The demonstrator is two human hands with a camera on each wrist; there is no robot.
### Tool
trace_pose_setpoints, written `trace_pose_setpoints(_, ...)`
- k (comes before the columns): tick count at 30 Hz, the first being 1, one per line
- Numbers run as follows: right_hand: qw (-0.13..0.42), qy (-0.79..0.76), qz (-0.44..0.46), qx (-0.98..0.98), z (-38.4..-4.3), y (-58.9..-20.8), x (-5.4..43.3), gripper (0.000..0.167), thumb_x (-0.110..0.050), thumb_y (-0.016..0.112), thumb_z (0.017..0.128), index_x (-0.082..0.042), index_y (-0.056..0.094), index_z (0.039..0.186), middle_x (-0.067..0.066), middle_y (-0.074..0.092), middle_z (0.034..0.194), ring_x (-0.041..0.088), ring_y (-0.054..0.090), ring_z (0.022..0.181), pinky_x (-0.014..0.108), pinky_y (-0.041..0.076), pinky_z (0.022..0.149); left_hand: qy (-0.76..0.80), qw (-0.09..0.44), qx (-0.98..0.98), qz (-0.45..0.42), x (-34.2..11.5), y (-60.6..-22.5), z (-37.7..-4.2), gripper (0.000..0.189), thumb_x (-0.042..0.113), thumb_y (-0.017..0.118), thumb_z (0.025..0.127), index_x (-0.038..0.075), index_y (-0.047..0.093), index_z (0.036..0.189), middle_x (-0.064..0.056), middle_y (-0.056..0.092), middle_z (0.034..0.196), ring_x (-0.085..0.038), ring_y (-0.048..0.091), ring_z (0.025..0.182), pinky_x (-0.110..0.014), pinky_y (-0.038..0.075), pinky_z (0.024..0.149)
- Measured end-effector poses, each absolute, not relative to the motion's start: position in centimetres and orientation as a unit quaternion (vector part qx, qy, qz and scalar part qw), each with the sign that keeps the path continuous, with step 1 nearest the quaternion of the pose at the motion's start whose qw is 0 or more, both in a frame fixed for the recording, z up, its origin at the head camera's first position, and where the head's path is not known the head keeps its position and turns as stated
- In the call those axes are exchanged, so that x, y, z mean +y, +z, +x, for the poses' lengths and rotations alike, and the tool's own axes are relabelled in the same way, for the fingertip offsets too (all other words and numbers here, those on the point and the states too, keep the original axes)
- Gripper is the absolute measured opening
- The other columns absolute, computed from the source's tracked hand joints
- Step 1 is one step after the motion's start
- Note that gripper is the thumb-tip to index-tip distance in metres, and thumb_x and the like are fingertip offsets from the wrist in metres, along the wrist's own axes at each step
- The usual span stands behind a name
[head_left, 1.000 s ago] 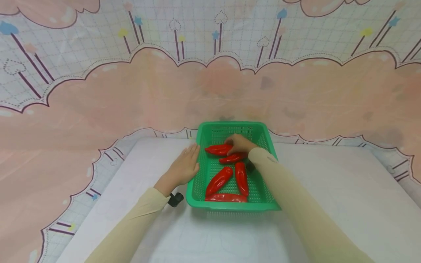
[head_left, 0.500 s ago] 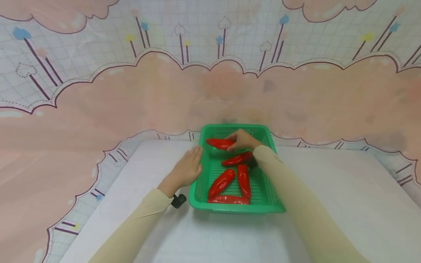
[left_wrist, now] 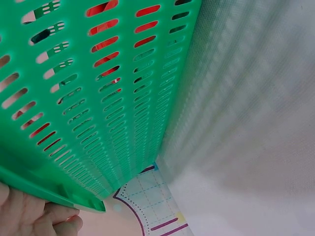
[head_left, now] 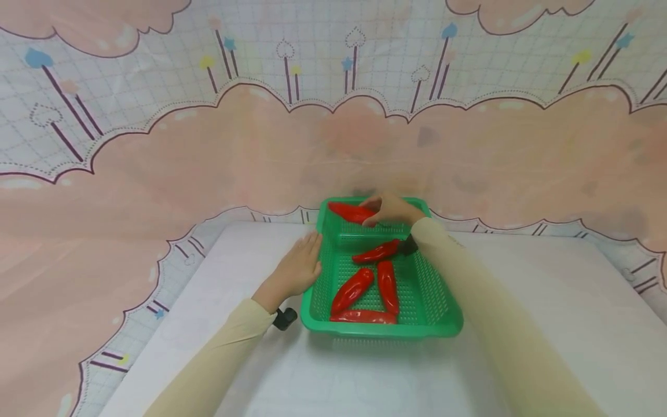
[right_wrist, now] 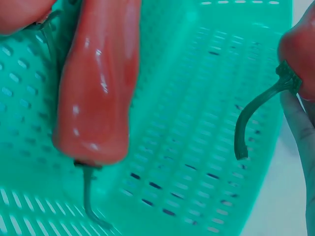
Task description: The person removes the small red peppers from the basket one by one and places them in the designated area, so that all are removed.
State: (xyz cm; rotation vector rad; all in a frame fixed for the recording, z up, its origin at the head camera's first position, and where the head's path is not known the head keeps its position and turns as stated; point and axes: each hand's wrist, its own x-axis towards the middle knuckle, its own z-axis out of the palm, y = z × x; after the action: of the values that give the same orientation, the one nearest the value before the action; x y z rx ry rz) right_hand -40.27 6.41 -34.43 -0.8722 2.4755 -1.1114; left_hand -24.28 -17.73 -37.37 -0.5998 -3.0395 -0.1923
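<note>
My right hand holds a glossy red pepper near its stem end, raised at the back of the green basket. The right wrist view shows this pepper's curved green stem at the right edge. Against the basket's left rim rests my left hand, fingers straight; the left wrist view catches its fingertips by the rim. Inside lie more red peppers: a slanted one nearest the right hand, an upright one, a leaning one, and one along the front.
The basket has slotted walls and stands on a white tabletop, close to its back edge. Behind hangs a printed cloth with pink cloud shapes. A black wrist camera sits under the left wrist.
My right hand has lifted the red pepper from among the others up to the level of the back rim. The left hand stays against the left rim; the head view has shifted slightly.
</note>
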Motion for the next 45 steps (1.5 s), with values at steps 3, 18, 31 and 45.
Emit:
trace_pose_setpoints(3, 0.139, -0.394, -0.307, 0.855, -40.1, -33.7, 7.0, 0.054, -0.016, 0.077, 0.077, -0.001, 0.059, 0.125, 0.018, 0.059, 0.129, 0.031, 0.054, 0.121, 0.041, 0.046, 0.102, -0.065, 0.019, -0.979, -0.194, -17.6, -37.4, -24.2, 0.060, 0.019, 0.032, 0.094, -0.011, 0.019, 0.145, -0.027, 0.019, 0.153, -0.039, 0.018, 0.144, -0.046, 0.017, 0.120)
trace_pose_setpoints(18, 0.128, -0.417, -0.258, 0.862, -38.3, -30.1, 11.5, 0.054, -0.021, 0.074, 0.079, -0.006, 0.058, 0.128, 0.016, 0.061, 0.127, 0.029, 0.059, 0.115, 0.042, 0.048, 0.100, -0.080, 0.016, -0.978, -0.192, -17.5, -37.0, -24.2, 0.061, 0.019, 0.032, 0.094, -0.011, 0.018, 0.145, -0.027, 0.018, 0.153, -0.037, 0.016, 0.144, -0.045, 0.016, 0.120)
trace_pose_setpoints(31, 0.099, -0.362, -0.241, 0.895, -36.6, -27.8, 17.0, 0.056, -0.020, 0.072, 0.081, -0.002, 0.054, 0.131, 0.020, 0.059, 0.128, 0.033, 0.059, 0.113, 0.045, 0.051, 0.095, -0.082, 0.018, -0.978, -0.193, -17.7, -37.3, -24.5, 0.061, 0.018, 0.032, 0.093, -0.011, 0.019, 0.145, -0.028, 0.018, 0.153, -0.039, 0.017, 0.144, -0.047, 0.017, 0.120)
trace_pose_setpoints(45, 0.096, -0.337, -0.216, 0.911, -35.6, -28.2, 22.9, 0.054, -0.019, 0.072, 0.082, 0.001, 0.055, 0.129, 0.022, 0.064, 0.119, 0.028, 0.063, 0.102, 0.042, 0.053, 0.093, -0.098, 0.022, -0.977, -0.190, -17.5, -37.2, -24.4, 0.061, 0.018, 0.033, 0.093, -0.012, 0.019, 0.145, -0.028, 0.018, 0.153, -0.039, 0.016, 0.144, -0.047, 0.015, 0.120)
